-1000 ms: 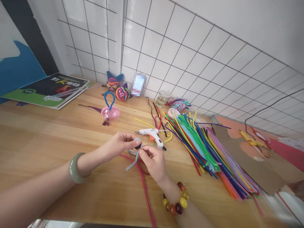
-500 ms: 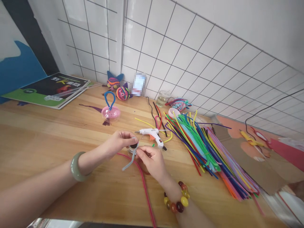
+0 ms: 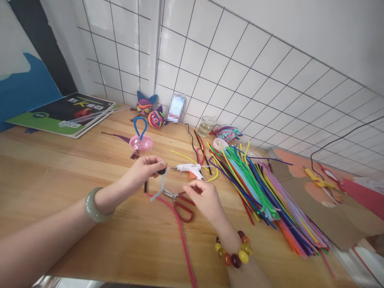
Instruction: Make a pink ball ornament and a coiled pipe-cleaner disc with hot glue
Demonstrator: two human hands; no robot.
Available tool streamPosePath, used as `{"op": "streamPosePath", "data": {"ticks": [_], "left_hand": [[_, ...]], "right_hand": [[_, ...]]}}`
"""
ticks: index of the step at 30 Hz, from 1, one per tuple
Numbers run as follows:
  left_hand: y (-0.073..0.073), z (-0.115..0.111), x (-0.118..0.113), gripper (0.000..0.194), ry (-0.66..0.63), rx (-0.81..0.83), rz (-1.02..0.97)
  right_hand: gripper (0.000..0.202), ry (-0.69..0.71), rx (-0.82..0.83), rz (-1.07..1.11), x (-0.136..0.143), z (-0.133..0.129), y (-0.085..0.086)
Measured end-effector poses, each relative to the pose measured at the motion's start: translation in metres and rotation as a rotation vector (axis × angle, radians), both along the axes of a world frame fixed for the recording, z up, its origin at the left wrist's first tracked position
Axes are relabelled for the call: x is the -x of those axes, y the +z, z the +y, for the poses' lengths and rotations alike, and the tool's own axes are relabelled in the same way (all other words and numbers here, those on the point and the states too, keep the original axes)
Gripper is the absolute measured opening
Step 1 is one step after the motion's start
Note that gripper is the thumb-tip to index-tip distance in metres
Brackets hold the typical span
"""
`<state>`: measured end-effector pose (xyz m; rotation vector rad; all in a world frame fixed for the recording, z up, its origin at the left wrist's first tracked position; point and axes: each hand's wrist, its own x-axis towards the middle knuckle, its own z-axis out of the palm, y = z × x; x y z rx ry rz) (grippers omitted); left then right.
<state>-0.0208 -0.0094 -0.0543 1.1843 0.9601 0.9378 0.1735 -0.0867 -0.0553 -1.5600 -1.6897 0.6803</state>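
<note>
Between thumb and fingers, my left hand (image 3: 147,168) pinches a small black round piece (image 3: 161,171) together with a light blue pipe cleaner (image 3: 163,183). The pipe cleaner hangs down and bends near its lower end, where it looks forked. My right hand (image 3: 204,198) is apart from it, thumb and index fingertip drawn together with nothing visible between them. Beneath that hand lie red-handled scissors (image 3: 184,212), their handles partly covered by it. Just beyond my hands is a white glue gun (image 3: 189,168), its handle partly hidden behind my right hand.
Bundled coloured pipe cleaners (image 3: 255,184) spread out on the right. A pink pipe cleaner (image 3: 181,232) runs toward the front edge. Farther back are a pink dish (image 3: 144,143) with a blue loop, a glass cup (image 3: 205,126), a phone (image 3: 176,108) and a book (image 3: 63,114).
My right hand has let go of the light blue pipe cleaner and moved right, exposing the scissors. My left hand has shifted slightly left and up, still holding the black piece.
</note>
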Motion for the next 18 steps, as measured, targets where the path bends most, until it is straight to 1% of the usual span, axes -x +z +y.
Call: {"op": "streamPosePath", "data": {"ticks": [2,3,5,7,9,12,14,16,18], "left_hand": [[-0.001,0.003,0.002,0.015,0.028,-0.006,-0.02],[-0.001,0.004,0.002,0.015,0.035,-0.01,-0.032],[-0.002,0.005,0.003,0.015,0.032,-0.01,-0.062],[-0.003,0.005,0.003,0.016,0.017,0.011,-0.108],[-0.003,0.005,0.003,0.015,-0.005,0.048,-0.167],[-0.002,0.004,0.003,0.014,-0.034,0.115,-0.262],[0.0,0.003,0.003,0.013,-0.036,0.155,-0.317],[0.002,0.002,0.003,0.014,-0.034,0.19,-0.357],[0.003,0.001,0.003,0.014,-0.036,0.211,-0.381]], "right_hand": [[0.005,0.112,0.02,-0.203,0.0,-0.004,0.002],[0.008,0.16,0.026,-0.303,0.0,-0.006,0.003],[0.021,0.213,0.038,-0.468,0.002,-0.012,0.004],[0.026,0.22,0.064,-0.573,0.004,-0.016,0.004],[0.026,0.216,0.108,-0.628,0.007,-0.019,0.005],[0.03,0.193,0.157,-0.62,0.007,-0.018,0.005],[0.034,0.168,0.149,-0.567,0.005,-0.015,0.004],[0.038,0.131,0.119,-0.467,0.002,-0.011,0.0],[0.04,0.086,0.099,-0.308,0.0,-0.007,-0.006]]}}
